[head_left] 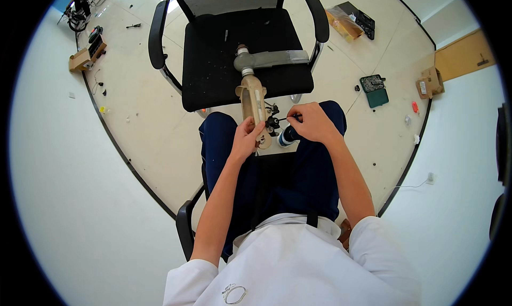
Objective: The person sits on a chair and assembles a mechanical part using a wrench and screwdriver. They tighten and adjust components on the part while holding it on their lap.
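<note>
A beige and grey jointed plastic arm (251,90) lies partly on the black seat of an office chair (213,82), its near end reaching out over my knees. My left hand (246,138) is closed around that near end, thumb on top. Beside the thumb a black metal fitting (272,122) sits on the arm's right side. My right hand (312,122) pinches a small black screwdriver-like tool (295,117), with its thin shaft pointing left at the fitting. Whether the tip is seated in a screw is too small to tell.
A small silver piece (226,35) lies on the chair seat. On the tiled floor to the right are an open green case (377,97), an open black case (356,18) and a cardboard box (430,82). Another open carton (81,60) stands at the far left wall.
</note>
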`<state>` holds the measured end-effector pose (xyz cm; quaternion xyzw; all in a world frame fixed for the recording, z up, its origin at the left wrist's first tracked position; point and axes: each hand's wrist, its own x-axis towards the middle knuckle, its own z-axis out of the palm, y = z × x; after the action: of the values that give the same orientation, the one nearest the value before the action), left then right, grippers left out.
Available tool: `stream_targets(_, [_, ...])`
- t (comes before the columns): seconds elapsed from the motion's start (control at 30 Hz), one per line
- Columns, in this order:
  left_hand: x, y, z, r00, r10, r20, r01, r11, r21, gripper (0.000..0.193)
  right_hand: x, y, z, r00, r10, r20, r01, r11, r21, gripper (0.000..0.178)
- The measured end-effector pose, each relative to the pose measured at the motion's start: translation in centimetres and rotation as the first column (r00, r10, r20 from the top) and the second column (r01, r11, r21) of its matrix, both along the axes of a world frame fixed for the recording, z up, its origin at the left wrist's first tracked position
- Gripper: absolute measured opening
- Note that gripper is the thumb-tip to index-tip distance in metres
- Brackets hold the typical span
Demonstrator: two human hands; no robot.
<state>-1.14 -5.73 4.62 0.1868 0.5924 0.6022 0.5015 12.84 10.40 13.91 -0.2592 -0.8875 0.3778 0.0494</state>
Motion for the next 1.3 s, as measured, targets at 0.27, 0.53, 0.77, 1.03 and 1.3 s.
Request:
stream_targets(0.27, [0.3, 0.2, 0.8, 0.999, -0.026, -0.032, 0.024, 0.998, -0.049, 0.019, -0.1, 1.6, -2.5, 0.991, -0.065, 0.116, 0.094, 0.959, -0.268, 0.02])
stream_targets(0.53, [0.6, 0.3, -0.1, 0.993, -0.016, -0.117, 0.012, 0.999, -0.036, 0.02, 0.7, 2.8, -3.3, 0.898, -0.212, 0.385, 0.436, 0.314, -0.843, 0.017])
stream_targets(0.77, [0.7, 0.3, -0.9, 0.982, -0.01, -0.19, 0.016, 1.0, 0.027, 0.021, 0.2, 1.6, -3.7, 0.929, 0.368, 0.038, -0.367, 0.903, 0.225, 0.012])
stream_targets(1.03, [0.4, 0.2, -0.1, 0.973, -0.095, -0.212, 0.085, 0.995, -0.054, 0.024, 0.0, 1.3, -1.6, 0.84, 0.452, 0.301, -0.536, 0.779, 0.324, 0.013])
stream_targets(1.3, [0.6, 0.0, -0.3, 0.973, -0.065, -0.223, 0.058, 0.998, -0.04, 0.025, 1.9, 0.2, -2.0, 0.953, -0.237, 0.188, 0.3, 0.656, -0.693, 0.016])
